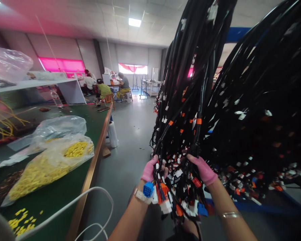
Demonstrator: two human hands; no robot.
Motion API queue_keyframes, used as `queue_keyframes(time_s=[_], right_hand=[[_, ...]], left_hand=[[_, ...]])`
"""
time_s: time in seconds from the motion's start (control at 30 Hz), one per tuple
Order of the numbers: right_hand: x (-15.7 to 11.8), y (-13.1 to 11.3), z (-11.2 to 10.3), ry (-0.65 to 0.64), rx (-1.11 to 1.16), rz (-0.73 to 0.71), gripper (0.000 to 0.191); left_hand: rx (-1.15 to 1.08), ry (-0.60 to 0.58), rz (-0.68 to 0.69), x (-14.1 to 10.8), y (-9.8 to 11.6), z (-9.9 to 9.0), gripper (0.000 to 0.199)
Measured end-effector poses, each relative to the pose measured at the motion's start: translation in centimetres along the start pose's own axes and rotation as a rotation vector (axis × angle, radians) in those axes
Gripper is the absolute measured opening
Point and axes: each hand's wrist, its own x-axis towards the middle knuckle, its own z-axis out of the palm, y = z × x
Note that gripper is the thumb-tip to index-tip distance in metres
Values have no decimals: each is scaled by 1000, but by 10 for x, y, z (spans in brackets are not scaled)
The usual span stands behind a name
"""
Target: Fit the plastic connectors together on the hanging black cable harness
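Thick bundles of black wire harness (188, 77) hang down in front of me, with white and orange tags along them. My left hand (149, 170), in a pink glove with bare fingertips, is closed around the left strands near their lower ends. On the other side, my right hand (202, 169), gloved the same way, grips the harness, its fingers partly hidden behind the wires. Below and between both hands dangle many connectors, among them a blue connector (148, 189) by my left wrist, a red connector (196, 182) and a second blue connector (202, 210).
More harnesses (256, 110) hang at the right on a blue rack (237, 33). Left stands a green-topped table (65, 190) with a wooden edge, bearing a bag of yellow parts (47, 167) and a white cable (90, 190). Several people sit working farther back.
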Motion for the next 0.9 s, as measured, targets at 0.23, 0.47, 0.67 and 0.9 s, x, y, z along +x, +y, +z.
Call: queue_keyframes(time_s=[0.23, 0.47, 0.67, 0.9], right_hand=[[-12, 23, 2, 138, -118, -18, 33], [-11, 61, -13, 218, -260, 28, 41], [21, 60, -15, 216, -280, 102, 42], [6, 43, -4, 12, -110, 147, 36]], left_hand=[[34, -24, -133, -8, 3, -32, 39], [148, -88, -177, -23, 6, -56, 34], [240, -114, -49, -41, 0, -45, 32], [201, -228, -101, -55, -5, -55, 42]])
